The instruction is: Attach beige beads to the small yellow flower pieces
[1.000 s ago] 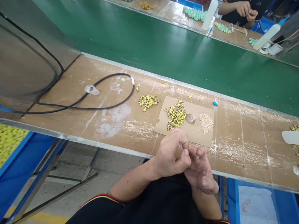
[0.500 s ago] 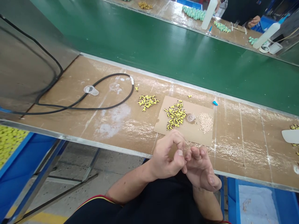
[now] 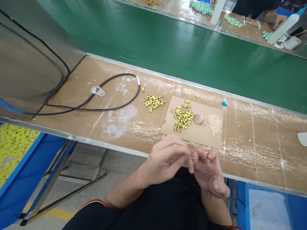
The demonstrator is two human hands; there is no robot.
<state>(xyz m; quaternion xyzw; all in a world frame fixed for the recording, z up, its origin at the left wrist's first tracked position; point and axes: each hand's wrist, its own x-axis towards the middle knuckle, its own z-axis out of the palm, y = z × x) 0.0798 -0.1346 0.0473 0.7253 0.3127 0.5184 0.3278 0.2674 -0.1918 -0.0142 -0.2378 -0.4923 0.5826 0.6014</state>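
Observation:
My left hand (image 3: 168, 159) is closed in a pinch, thumb against fingertips, close to the fingers of my right hand; whatever lies in the pinch is too small or hidden. My right hand (image 3: 209, 172) is turned palm up, fingers loosely bent and thumb apart, with nothing visible in it. Both are over the table's front edge, just below a cardboard sheet (image 3: 194, 136). On that sheet lie a pile of small yellow-and-black pieces (image 3: 183, 116), a small clear round dish (image 3: 199, 119) and a heap of tiny beige pieces (image 3: 214, 124).
More yellow-and-black pieces (image 3: 154, 102) lie left of the sheet. A black cable (image 3: 105, 110) loops over the table beside a clear plastic piece (image 3: 98, 91). A blue cap (image 3: 224, 103) sits at right. Beyond runs a green belt (image 3: 153, 48); a co-worker's hand (image 3: 279, 21) is across it.
My left fingers have straightened from a rounded curl into a flatter pinch, and that hand has shifted slightly left. My right hand keeps nearly the same pose. The view has moved slightly.

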